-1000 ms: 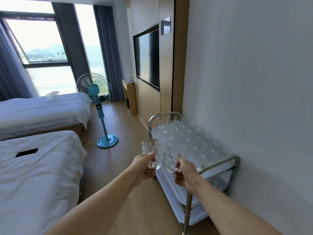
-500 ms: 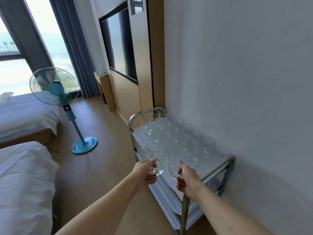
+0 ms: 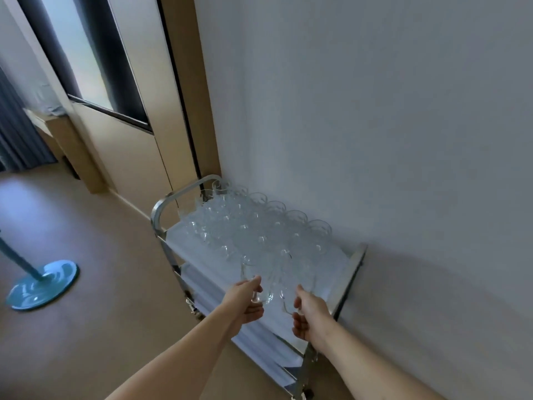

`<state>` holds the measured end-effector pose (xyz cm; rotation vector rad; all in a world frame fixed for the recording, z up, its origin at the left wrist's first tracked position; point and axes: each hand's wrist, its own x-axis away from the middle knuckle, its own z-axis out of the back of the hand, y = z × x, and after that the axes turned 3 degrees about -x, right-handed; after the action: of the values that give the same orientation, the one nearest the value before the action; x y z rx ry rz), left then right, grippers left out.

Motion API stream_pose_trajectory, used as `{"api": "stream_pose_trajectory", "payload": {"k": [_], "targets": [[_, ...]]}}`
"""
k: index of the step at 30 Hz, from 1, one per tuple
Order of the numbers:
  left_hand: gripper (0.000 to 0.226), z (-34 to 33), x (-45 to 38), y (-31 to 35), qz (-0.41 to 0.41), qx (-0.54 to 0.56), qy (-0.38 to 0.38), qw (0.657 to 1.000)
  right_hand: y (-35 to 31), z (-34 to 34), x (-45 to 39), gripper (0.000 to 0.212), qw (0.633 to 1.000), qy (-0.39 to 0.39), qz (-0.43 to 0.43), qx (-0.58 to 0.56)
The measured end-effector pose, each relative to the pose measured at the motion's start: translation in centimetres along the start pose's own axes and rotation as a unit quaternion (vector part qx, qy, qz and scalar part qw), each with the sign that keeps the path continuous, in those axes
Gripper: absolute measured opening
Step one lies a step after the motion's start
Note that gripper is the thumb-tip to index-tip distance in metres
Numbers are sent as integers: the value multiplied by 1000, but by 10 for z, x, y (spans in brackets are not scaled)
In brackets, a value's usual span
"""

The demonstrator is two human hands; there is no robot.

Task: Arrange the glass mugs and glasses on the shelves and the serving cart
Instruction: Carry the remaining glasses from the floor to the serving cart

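Now I am holding two mugs over the near end of the cart's top shelf. Left mug (image 3: pixel 261 280) is hanging by its handle in my left hand (image 3: pixel 245 303), fingers curled round it; right mug (image 3: pixel 291 287) is in my right hand (image 3: pixel 308 316) the same way, by the handle. Handle grips are keeping my fingers off the glass and leaving the bases free to set down. Both mugs are just beside the packed rows of glasses (image 3: pixel 259 226) filling the far part of the cart (image 3: pixel 157 215). Cart is standing against the wall (image 3: pixel 375 111); fan base (image 3: pixel 43 284) is sitting well apart on the floor.
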<state>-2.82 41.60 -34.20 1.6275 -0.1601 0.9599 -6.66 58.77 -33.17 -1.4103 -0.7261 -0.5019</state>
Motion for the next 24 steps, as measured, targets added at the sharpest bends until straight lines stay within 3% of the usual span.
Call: {"api": "stream_pose_trajectory", "payload": {"k": [12, 20, 24], "targets": [[36, 15, -83, 2, 60, 9, -74, 995, 12, -47, -42, 41, 997, 58, -44, -39], [26, 23, -117, -14, 58, 45, -116, 991, 33, -57, -65, 35, 997, 46, -45, -40], [26, 15, -134, -21, 38, -13, -123, 992, 41, -60, -81, 33, 998, 48, -44, -26]]}}
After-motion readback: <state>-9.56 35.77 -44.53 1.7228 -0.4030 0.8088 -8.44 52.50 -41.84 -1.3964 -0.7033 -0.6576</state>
